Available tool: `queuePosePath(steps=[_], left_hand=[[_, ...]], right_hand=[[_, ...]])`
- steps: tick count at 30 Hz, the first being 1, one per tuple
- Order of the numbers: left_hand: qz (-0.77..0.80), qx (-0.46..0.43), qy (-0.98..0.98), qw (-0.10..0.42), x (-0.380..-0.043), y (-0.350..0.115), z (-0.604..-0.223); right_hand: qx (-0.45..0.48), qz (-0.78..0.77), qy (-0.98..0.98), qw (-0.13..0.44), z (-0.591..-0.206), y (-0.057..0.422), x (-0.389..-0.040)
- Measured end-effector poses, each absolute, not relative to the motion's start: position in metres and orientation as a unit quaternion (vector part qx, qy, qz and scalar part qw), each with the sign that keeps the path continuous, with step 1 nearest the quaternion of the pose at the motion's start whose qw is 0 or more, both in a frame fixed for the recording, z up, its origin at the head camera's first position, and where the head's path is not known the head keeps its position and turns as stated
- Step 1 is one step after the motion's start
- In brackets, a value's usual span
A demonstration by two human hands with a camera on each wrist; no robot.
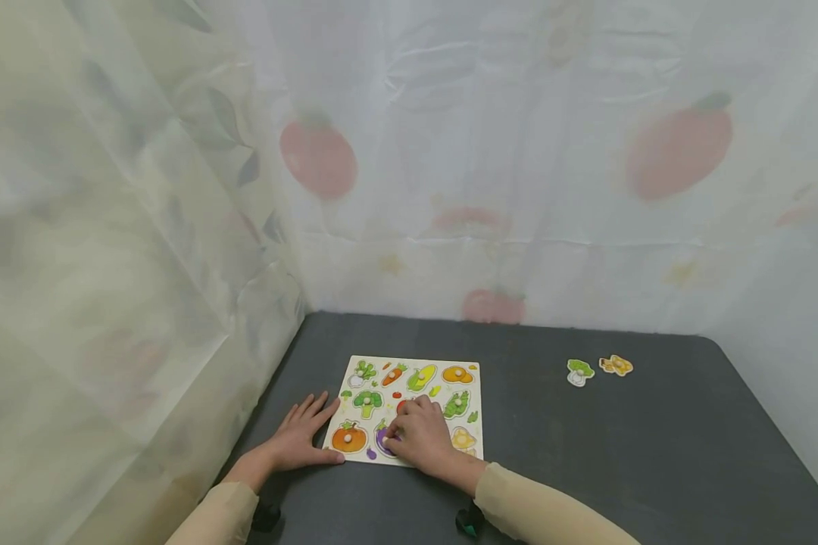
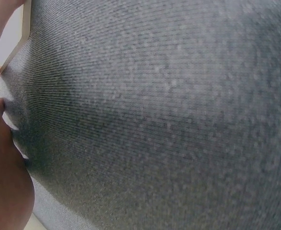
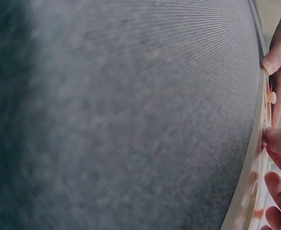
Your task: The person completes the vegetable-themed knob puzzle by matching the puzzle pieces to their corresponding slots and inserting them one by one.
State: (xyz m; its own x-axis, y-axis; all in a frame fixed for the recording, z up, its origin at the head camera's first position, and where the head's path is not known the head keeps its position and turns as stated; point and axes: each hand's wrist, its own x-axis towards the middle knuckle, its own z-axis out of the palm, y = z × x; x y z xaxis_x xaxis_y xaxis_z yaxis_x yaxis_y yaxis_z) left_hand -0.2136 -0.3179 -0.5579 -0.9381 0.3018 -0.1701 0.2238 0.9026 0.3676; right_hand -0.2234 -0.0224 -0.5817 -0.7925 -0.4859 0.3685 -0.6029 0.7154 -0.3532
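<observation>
A white wooden peg puzzle board (image 1: 443, 361) with vegetable pieces lies on the dark table. My right hand (image 1: 423, 435) is over its lower middle, thumb and fingertips pinching the small knob of the purple eggplant piece (image 1: 380, 434), which the hand partly covers. In the right wrist view, fingers (image 3: 278, 141) meet at the board's surface beside a free knob (image 3: 273, 97). With spread fingers, my left hand (image 1: 296, 439) lies along the board's left edge, thumb at the near corner by the orange pumpkin piece (image 1: 349, 439). The left wrist view catches only part of that hand (image 2: 8, 177).
Two loose pieces lie right of the board: a green-and-white leafy vegetable (image 1: 579, 372) and a yellow-brown piece (image 1: 616, 365). Printed curtains (image 1: 409, 151) hang behind and left of the dark table (image 1: 654, 454).
</observation>
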Motion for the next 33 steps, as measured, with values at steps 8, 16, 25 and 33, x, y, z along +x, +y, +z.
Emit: queuePosePath(steps=[8,16,25,33], left_hand=[[0.171,0.14,0.969,0.108,-0.213,-0.319,-0.56],[0.171,0.139,0.969,0.107,-0.213,-0.318,-0.56],[0.175,0.141,0.968,0.109,-0.213,-0.319,-0.558],[0.176,0.142,0.968,0.108,-0.213,-0.318,-0.556]], right_hand=[[0.326,0.268,-0.901,0.104,-0.577,-0.003,-0.225],[0.232,0.336,-0.903,0.13,-0.56,0.057,-0.253],[0.122,0.342,-0.921,0.142,-0.554,0.133,-0.278],[0.069,0.312,-0.931,0.177,-0.569,0.202,-0.294]])
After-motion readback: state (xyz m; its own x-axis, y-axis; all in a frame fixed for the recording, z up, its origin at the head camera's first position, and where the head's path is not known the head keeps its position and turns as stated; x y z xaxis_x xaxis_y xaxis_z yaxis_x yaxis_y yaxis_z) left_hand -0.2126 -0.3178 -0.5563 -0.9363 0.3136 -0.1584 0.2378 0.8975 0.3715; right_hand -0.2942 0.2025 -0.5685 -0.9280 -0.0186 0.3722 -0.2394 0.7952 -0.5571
